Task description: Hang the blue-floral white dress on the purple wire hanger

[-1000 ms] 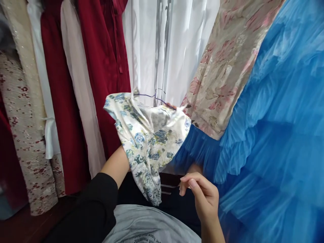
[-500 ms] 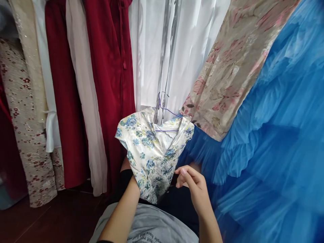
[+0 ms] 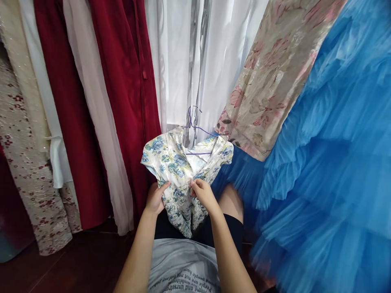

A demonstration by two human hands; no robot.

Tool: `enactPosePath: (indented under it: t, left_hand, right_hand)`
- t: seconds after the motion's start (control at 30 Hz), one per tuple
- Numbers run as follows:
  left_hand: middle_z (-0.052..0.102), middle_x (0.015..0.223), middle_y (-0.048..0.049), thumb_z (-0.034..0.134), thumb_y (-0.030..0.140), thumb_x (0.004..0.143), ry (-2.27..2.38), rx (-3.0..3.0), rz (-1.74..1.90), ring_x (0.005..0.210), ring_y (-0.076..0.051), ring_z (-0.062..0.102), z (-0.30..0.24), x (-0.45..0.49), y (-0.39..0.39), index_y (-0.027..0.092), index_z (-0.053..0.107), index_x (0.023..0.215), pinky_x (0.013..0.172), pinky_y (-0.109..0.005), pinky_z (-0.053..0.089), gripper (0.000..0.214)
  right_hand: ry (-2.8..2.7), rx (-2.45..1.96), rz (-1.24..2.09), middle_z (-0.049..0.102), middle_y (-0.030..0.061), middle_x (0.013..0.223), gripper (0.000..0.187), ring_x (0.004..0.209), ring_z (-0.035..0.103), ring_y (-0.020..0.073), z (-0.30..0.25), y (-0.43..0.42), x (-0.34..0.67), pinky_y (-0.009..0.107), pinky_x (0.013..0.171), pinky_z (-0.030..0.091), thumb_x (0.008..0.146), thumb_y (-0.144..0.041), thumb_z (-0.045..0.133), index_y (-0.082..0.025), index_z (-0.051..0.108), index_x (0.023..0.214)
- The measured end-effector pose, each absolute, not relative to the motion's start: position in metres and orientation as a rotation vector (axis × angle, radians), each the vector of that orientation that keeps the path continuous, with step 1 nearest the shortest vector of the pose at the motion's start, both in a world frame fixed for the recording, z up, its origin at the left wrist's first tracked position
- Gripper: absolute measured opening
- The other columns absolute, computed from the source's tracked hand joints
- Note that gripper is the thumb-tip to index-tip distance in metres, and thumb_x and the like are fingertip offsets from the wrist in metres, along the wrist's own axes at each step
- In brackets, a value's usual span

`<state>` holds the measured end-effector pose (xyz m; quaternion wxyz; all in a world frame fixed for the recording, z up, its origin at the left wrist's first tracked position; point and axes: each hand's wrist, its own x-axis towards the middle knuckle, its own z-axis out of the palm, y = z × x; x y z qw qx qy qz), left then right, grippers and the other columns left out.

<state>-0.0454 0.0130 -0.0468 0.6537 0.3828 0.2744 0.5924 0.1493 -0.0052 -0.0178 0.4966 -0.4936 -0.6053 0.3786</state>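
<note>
A small white garment with blue flowers [image 3: 183, 171] hangs on a thin purple wire hanger [image 3: 195, 128] in front of me. My left hand [image 3: 155, 198] grips the garment's left front edge, fingers closed on the cloth. My right hand [image 3: 204, 194] pinches the right front edge near the middle. Both hands hold the garment at chest height, just below its open collar. The hanger's hook stands up in front of a white curtain [image 3: 177, 61].
Dark red dresses [image 3: 122, 81], pale pink and beige floral garments hang at the left. A beige dress with pink flowers [image 3: 275, 73] and a big blue tulle skirt [image 3: 330, 162] fill the right. Dark wooden floor [image 3: 76, 264] lies below left.
The garment has been turned so its front faces me. My left hand came out from under the cloth and my right hand rose; both now grip the front edges.
</note>
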Motion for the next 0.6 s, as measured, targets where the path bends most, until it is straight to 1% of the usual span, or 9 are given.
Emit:
enactPosePath:
  t: [0.1,0.17,0.27,0.3,0.33,0.37,0.4,0.5,0.6]
  left_hand:
    - [0.073,0.118,-0.0155,0.078,0.04,0.078,0.777,1.083,1.283,0.116,-0.034,0.066,-0.058,-0.049,0.016,0.013,0.064,0.125,0.104,-0.047,0.051,0.057]
    - [0.067,0.128,-0.017,0.079,0.038,0.077,0.943,1.242,1.423,0.122,-0.035,0.062,-0.063,-0.046,0.015,0.014,0.059,0.13,0.108,-0.05,0.047,0.062]
    - [0.042,0.155,-0.0163,0.076,0.029,0.079,1.156,1.417,1.907,0.139,-0.034,0.047,-0.058,-0.032,0.001,0.024,0.041,0.146,0.114,-0.052,0.04,0.075]
    - [0.034,0.161,-0.0137,0.074,0.026,0.081,1.176,1.526,2.01,0.145,-0.033,0.04,-0.052,-0.025,-0.006,0.027,0.04,0.147,0.117,-0.051,0.036,0.074]
    - [0.031,0.163,-0.0109,0.071,0.023,0.084,1.162,1.678,2.031,0.147,-0.031,0.035,-0.046,-0.017,-0.012,0.029,0.042,0.146,0.119,-0.051,0.033,0.069]
    - [0.034,0.161,-0.0092,0.068,0.02,0.086,1.113,1.848,1.97,0.147,-0.03,0.036,-0.04,-0.009,-0.018,0.03,0.047,0.143,0.12,-0.049,0.033,0.062]
    - [0.043,0.156,-0.0086,0.064,0.018,0.089,1.046,1.991,1.857,0.142,-0.028,0.043,-0.034,-0.001,-0.023,0.03,0.052,0.14,0.118,-0.047,0.036,0.054]
    - [0.064,0.129,-0.0082,0.05,0.014,0.095,0.891,2.134,1.557,0.115,-0.024,0.063,-0.026,0.02,-0.031,0.029,0.06,0.13,0.1,-0.041,0.051,0.039]
    - [0.067,0.113,-0.0073,0.046,0.017,0.098,0.889,2.123,1.5,0.104,-0.022,0.064,-0.03,0.03,-0.03,0.028,0.064,0.121,0.091,-0.037,0.052,0.031]
  right_hand:
    - [-1.397,-1.144,0.93,0.057,-0.0011,0.054,0.026,0.05,0.047,0.0138,-0.019,-0.024,0.165,0.025,0.051,0.035,0.088,-0.038,0.052,-0.018,0.062,0.075]
    - [-1.396,-1.158,0.909,0.056,-0.0009,0.054,0.028,0.051,0.047,0.0138,-0.018,-0.032,0.173,0.026,0.053,0.034,0.087,-0.038,0.054,-0.018,0.063,0.07]
    - [-1.442,-1.187,0.864,0.056,-0.0002,0.055,0.03,0.054,0.048,0.0147,-0.013,-0.038,0.176,0.027,0.056,0.036,0.087,-0.038,0.055,-0.018,0.064,0.067]
    - [-1.46,-1.193,0.857,0.057,0.0002,0.056,0.03,0.055,0.049,0.015,-0.011,-0.038,0.175,0.027,0.056,0.036,0.088,-0.038,0.055,-0.018,0.064,0.068]
    - [-1.479,-1.195,0.857,0.057,0.0004,0.057,0.03,0.056,0.05,0.0152,-0.01,-0.039,0.173,0.027,0.056,0.036,0.088,-0.038,0.055,-0.018,0.065,0.069]
    - [-1.499,-1.195,0.859,0.058,0.0004,0.057,0.03,0.056,0.05,0.0152,-0.008,-0.04,0.17,0.027,0.056,0.036,0.089,-0.038,0.055,-0.018,0.064,0.07]
    - [-1.519,-1.193,0.856,0.057,0.0,0.057,0.029,0.055,0.05,0.015,-0.006,-0.042,0.168,0.026,0.056,0.036,0.089,-0.038,0.054,-0.018,0.063,0.07]
    - [-1.57,-1.209,0.775,0.05,-0.0025,0.055,0.029,0.053,0.044,0.0132,-0.001,-0.047,0.165,0.026,0.054,0.031,0.09,-0.036,0.054,-0.019,0.056,0.067]
    - [-1.593,-1.213,0.755,0.044,-0.004,0.056,0.03,0.053,0.038,0.0121,0.002,-0.054,0.17,0.025,0.052,0.027,0.09,-0.037,0.055,-0.019,0.054,0.065]
